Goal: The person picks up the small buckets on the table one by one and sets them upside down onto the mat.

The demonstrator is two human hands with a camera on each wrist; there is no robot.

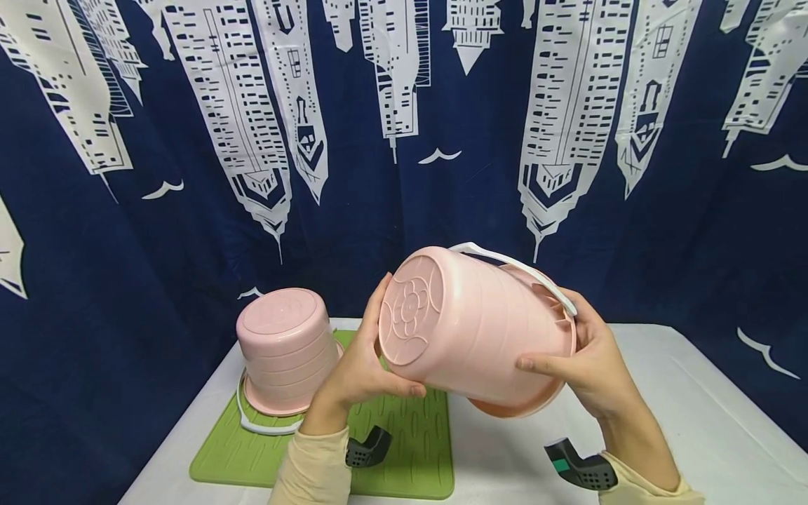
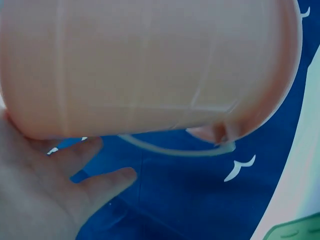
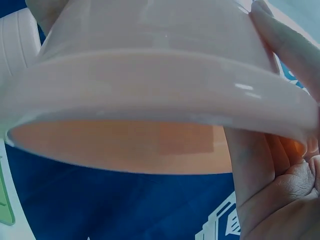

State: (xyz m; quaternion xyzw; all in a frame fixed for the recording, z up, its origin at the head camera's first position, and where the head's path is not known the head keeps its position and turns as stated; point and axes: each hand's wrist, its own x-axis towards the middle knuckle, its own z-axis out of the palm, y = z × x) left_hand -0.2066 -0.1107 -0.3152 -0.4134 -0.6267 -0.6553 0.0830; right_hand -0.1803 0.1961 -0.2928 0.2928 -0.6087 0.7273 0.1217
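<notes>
A pink bucket [image 1: 492, 322] is held in the air, tipped on its side, its flower-patterned base toward the left and its mouth toward the right. The left hand [image 1: 362, 365] holds it near the base, thumb low and fingers reaching up the far side. At the rim the right hand [image 1: 590, 358] grips the wall, its thumb on the near side. A white handle [image 1: 517, 263] arcs over the top of this bucket. In the right wrist view part of the bucket's inside [image 3: 125, 147] shows under the rim.
A second pink bucket [image 1: 287, 351] stands upside down on a green ridged mat [image 1: 404, 449], its white handle lying on the mat. The mat lies on a white table [image 1: 669, 421]. Behind hangs a navy curtain [image 1: 404, 210] with white building prints.
</notes>
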